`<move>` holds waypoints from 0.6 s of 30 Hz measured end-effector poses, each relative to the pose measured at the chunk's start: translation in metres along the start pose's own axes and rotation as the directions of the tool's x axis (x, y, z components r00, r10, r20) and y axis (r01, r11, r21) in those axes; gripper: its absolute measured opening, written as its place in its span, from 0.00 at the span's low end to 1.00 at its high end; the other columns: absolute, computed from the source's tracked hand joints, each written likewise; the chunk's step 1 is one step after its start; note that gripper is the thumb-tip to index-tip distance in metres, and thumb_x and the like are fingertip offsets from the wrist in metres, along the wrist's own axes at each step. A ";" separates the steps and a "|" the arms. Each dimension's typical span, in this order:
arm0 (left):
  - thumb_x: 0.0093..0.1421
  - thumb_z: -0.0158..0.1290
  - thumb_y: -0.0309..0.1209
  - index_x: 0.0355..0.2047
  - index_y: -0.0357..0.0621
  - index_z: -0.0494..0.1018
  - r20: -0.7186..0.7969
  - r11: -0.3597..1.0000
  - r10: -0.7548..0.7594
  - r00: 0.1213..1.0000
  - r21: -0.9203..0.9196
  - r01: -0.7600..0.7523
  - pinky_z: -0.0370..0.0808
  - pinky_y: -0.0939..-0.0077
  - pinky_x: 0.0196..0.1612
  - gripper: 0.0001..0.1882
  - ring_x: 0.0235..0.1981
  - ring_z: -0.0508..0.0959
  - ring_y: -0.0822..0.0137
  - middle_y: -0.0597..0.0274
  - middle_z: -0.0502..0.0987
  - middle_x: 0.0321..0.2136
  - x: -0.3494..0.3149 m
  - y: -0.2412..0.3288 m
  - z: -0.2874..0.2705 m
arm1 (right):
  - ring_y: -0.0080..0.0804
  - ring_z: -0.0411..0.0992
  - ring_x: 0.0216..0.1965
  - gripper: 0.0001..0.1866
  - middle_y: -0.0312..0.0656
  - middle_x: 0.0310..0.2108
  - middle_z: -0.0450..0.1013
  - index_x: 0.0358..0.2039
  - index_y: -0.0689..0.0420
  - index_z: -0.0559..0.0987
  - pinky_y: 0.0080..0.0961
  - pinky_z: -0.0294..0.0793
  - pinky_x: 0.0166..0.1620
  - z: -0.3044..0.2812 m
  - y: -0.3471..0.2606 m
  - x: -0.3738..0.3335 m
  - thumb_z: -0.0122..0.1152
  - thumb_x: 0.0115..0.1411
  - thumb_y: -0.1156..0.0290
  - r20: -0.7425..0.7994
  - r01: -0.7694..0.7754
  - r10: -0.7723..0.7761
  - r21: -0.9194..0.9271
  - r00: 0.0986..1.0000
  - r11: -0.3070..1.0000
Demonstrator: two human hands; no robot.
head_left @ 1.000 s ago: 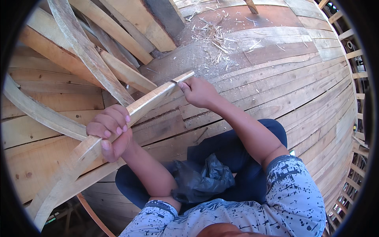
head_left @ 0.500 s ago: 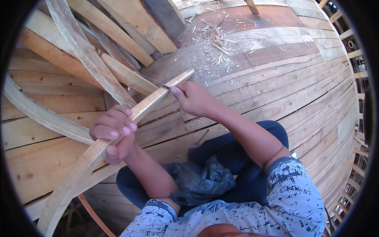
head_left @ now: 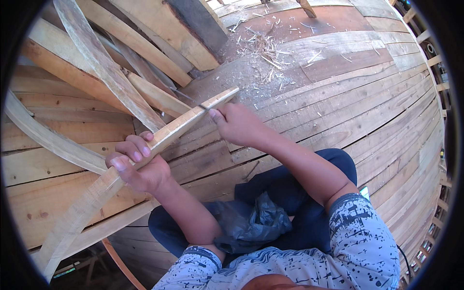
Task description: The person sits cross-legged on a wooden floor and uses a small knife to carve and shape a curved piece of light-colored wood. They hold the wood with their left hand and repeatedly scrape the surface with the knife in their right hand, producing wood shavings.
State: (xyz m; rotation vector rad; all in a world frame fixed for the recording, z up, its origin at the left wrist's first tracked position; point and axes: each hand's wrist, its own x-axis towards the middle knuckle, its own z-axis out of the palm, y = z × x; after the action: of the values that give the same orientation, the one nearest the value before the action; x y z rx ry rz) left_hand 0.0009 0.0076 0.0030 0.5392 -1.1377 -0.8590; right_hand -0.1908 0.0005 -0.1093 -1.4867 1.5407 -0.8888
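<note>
Pale wood: one long strip (head_left: 179, 126), curved at its lower left, is the thing worked on; it slants past the person's knees, so all places go by it. Left hand (head_left: 145, 169) wraps its middle, fingers over the top, thumb pressed along it. Right hand (head_left: 237, 123), beside its narrow upper-right end, is closed on a thin dark blade (head_left: 203, 106) set across it. Handle hidden in the fist; can't tell if the edge bites.

Doing it well, my judgement: grip firmly with the left so the strip can't roll, fingers well back from the blade. Keep the angle shallow and steady, strokes light and along the grain, right thumb clear of the edge. Narrow end probably flexes; ease pressure there.

Counts: one held strip, one blade, two hands. One dark plastic bag (head_left: 253, 227) below the strip, on the dark trousers (head_left: 309, 217). One main heap of shavings (head_left: 263, 48) beyond its narrow end; loose slivers too many to count. One greyish curved piece (head_left: 50, 138) to its left. One orange-brown lath (head_left: 121, 267) below its wide end. Leaning timbers (head_left: 135, 43) above it: at least five, overlapping, exact number unclear.
</note>
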 end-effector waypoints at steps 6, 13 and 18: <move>0.64 0.57 0.47 0.22 0.59 0.65 -0.122 0.999 -0.016 0.992 0.049 0.022 0.67 0.67 0.38 0.18 0.23 0.64 0.76 0.77 0.62 0.19 0.004 0.000 0.006 | 0.65 0.73 0.29 0.26 0.62 0.21 0.73 0.25 0.66 0.78 0.55 0.71 0.36 -0.005 -0.016 -0.006 0.47 0.70 0.57 0.053 0.059 -0.058 -0.001 0.997 0.998; 0.64 0.57 0.47 0.21 0.57 0.64 -0.210 0.998 0.001 0.978 0.056 0.011 0.66 0.70 0.35 0.19 0.23 0.64 0.76 0.76 0.62 0.18 0.006 -0.003 0.012 | 0.63 0.76 0.34 0.24 0.60 0.28 0.76 0.29 0.63 0.80 0.53 0.74 0.41 -0.001 0.007 0.005 0.46 0.69 0.55 0.007 -0.088 0.091 -0.167 0.996 0.982; 0.65 0.56 0.47 0.21 0.56 0.64 -0.088 0.999 -0.005 0.996 0.035 0.008 0.66 0.70 0.34 0.20 0.23 0.64 0.76 0.76 0.62 0.19 0.003 -0.004 0.004 | 0.64 0.74 0.31 0.25 0.61 0.24 0.75 0.27 0.64 0.79 0.55 0.71 0.37 0.002 0.005 -0.001 0.47 0.69 0.55 -0.027 0.016 -0.019 -0.119 0.999 0.993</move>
State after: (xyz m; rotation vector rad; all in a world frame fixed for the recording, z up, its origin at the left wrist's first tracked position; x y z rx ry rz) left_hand -0.0041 0.0026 0.0031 0.6046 -1.0731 -0.8148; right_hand -0.1917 0.0023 -0.1148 -1.5798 1.6280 -0.8444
